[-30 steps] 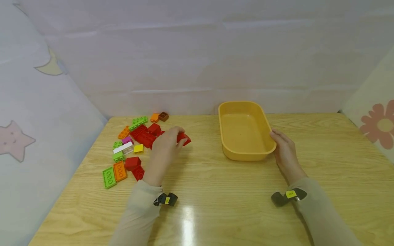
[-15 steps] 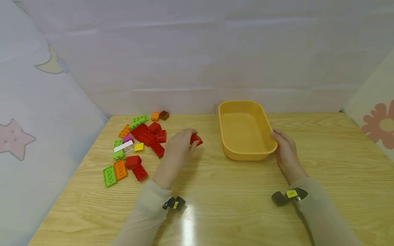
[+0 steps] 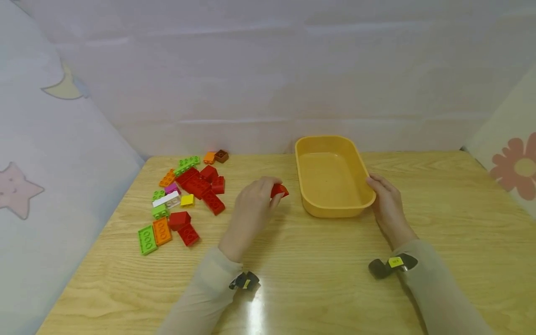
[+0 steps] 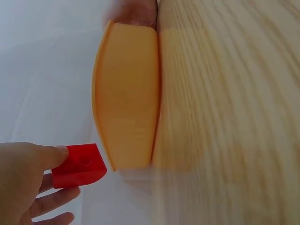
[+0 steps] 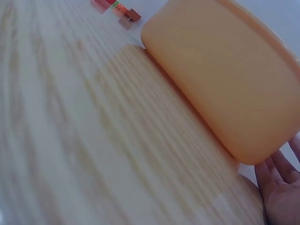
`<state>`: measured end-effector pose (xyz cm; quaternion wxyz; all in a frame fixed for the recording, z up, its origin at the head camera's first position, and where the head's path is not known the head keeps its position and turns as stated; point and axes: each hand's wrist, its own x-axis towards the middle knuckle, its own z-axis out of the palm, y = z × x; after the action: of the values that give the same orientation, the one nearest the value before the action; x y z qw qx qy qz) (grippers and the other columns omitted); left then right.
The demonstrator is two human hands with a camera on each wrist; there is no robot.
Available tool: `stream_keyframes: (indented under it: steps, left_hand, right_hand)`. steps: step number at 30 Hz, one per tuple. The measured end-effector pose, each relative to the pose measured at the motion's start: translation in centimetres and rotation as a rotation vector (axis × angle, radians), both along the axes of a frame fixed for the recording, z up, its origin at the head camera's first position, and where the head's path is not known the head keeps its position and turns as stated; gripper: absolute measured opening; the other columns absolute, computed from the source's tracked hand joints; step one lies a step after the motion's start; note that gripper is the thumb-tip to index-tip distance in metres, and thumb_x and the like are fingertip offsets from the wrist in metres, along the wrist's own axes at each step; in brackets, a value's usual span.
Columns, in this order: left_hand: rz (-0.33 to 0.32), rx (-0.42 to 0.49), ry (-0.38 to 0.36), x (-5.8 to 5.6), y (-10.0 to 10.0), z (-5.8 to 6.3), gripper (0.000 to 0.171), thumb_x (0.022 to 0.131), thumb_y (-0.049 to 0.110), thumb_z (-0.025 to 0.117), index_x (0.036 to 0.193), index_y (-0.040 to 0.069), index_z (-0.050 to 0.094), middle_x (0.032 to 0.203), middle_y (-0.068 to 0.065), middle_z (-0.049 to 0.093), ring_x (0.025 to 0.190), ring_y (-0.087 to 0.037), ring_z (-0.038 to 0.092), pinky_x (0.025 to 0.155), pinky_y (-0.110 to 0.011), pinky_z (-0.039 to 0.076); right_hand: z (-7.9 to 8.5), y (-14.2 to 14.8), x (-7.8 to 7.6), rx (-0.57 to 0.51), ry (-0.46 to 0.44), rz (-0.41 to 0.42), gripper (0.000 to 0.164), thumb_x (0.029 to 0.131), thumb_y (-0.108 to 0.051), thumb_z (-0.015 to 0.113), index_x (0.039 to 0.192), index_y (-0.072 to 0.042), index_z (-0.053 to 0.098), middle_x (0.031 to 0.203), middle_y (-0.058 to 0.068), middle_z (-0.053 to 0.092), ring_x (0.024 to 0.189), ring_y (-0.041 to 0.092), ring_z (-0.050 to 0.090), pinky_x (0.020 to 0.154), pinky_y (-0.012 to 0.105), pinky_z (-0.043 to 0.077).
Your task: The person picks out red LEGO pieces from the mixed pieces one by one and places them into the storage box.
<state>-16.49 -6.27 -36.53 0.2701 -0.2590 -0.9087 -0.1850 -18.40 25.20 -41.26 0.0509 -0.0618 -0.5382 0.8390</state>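
Observation:
A red toy building brick (image 3: 279,190) with one curved side is pinched between the thumb and fingers of my left hand (image 3: 253,204). In the left wrist view that brick (image 4: 79,164) shows round studs on its face, held near the tub's end. The yellow plastic tub (image 3: 328,212) stands on the table just right of the left hand, with nothing inside it. My right hand (image 3: 387,202) holds the tub at its near right corner, thumb by the rim. The right wrist view shows its fingers (image 5: 281,164) against the outer wall, partly hidden behind it.
Red bricks (image 3: 197,184) lie clustered on the left of the wooden table (image 3: 310,274). Around them are a yellow brick (image 3: 187,200), a white brick (image 3: 165,199), a brown brick (image 3: 221,156) and several green and orange ones. A pale cloth wall (image 3: 234,83) rises behind the tub.
My left hand has carried the red brick rightward from beside the pile to near the tub's left side. The right hand and the tub have stayed in place.

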Motion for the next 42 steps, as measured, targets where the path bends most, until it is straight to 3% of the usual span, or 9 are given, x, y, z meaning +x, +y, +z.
stream_keyframes:
  steps: [8, 15, 22, 25, 28, 33, 38, 42]
  left_hand:
    - [-0.017, 0.062, 0.029, 0.0, 1.0, 0.8, 0.025, 0.089, 0.021, 0.076, 0.108, 0.008, 0.067, 0.099, -0.005, 0.071, 0.085, -0.02, 0.067, 0.073, -0.034, 0.055]
    - [-0.057, 0.078, 0.032, -0.2, 2.2, 1.5, 0.024, 0.087, 0.017, 0.078, 0.107, 0.008, 0.068, 0.1, -0.004, 0.072, 0.089, -0.02, 0.067, 0.079, -0.032, 0.055]
    - [-0.091, 0.07, 0.073, -0.4, 3.7, 1.6, 0.026, 0.085, 0.018, 0.081, 0.106, 0.011, 0.069, 0.1, -0.001, 0.071, 0.087, -0.018, 0.067, 0.074, -0.031, 0.054]
    - [-0.111, 0.064, 0.088, -0.4, 4.3, 1.7, 0.026, 0.083, 0.016, 0.082, 0.105, 0.011, 0.069, 0.1, 0.0, 0.071, 0.087, -0.018, 0.067, 0.075, -0.029, 0.054]
    - [-0.117, 0.065, 0.092, -0.3, 4.9, 1.8, 0.025, 0.083, 0.016, 0.082, 0.104, 0.011, 0.069, 0.1, -0.001, 0.071, 0.085, -0.018, 0.067, 0.075, -0.029, 0.054]
    - [-0.096, 0.059, 0.018, -0.4, 5.7, 1.8, 0.024, 0.085, 0.019, 0.08, 0.105, 0.011, 0.07, 0.101, -0.002, 0.071, 0.086, -0.019, 0.067, 0.075, -0.03, 0.054]
    - [-0.068, -0.011, -0.123, -0.6, 6.1, 1.7, 0.025, 0.088, 0.024, 0.076, 0.11, 0.012, 0.07, 0.103, -0.001, 0.07, 0.091, -0.018, 0.067, 0.077, -0.029, 0.054]
    - [-0.063, -0.102, -0.232, -0.8, 6.2, 1.6, 0.027, 0.089, 0.025, 0.076, 0.113, 0.014, 0.072, 0.1, 0.001, 0.07, 0.087, -0.016, 0.066, 0.077, -0.027, 0.053]
  right_hand:
    - [-0.2, -0.2, -0.1, 0.039, 0.033, 0.018, 0.015, 0.098, -0.016, 0.064, 0.111, -0.012, 0.068, 0.114, -0.002, 0.061, 0.101, 0.009, 0.06, 0.084, 0.018, 0.052]
    - [-0.7, -0.1, -0.1, 0.248, 0.055, 0.077, 0.037, 0.1, -0.027, 0.06, 0.13, -0.005, 0.055, 0.123, 0.0, 0.055, 0.104, 0.009, 0.059, 0.083, 0.016, 0.052]
    - [-0.5, -0.3, 0.1, 0.328, 0.06, 0.148, 0.054, 0.101, -0.032, 0.058, 0.143, 0.0, 0.046, 0.131, 0.003, 0.051, 0.112, 0.01, 0.057, 0.088, 0.018, 0.05]
    - [-0.3, -0.3, 0.2, 0.428, 0.066, 0.151, 0.057, 0.102, -0.035, 0.056, 0.145, 0.001, 0.045, 0.131, 0.0, 0.052, 0.11, 0.01, 0.056, 0.088, 0.015, 0.049]
    - [-0.3, -0.5, 0.2, 0.437, 0.065, 0.155, 0.057, 0.102, -0.035, 0.055, 0.144, 0.002, 0.045, 0.129, -0.001, 0.053, 0.109, 0.011, 0.056, 0.088, 0.015, 0.049]
    - [-0.5, -0.8, 0.0, 0.328, 0.053, 0.183, 0.055, 0.102, -0.031, 0.057, 0.144, 0.002, 0.044, 0.13, 0.002, 0.053, 0.111, 0.015, 0.054, 0.089, 0.019, 0.051]
    - [-0.6, -0.7, 0.0, 0.36, 0.048, 0.168, 0.055, 0.102, -0.033, 0.056, 0.144, 0.0, 0.045, 0.13, 0.001, 0.053, 0.111, 0.014, 0.054, 0.089, 0.017, 0.05]
    - [-0.6, -0.4, 0.1, 0.463, 0.036, 0.151, 0.058, 0.102, -0.039, 0.054, 0.146, -0.001, 0.044, 0.133, 0.0, 0.052, 0.111, 0.011, 0.054, 0.089, 0.015, 0.047]
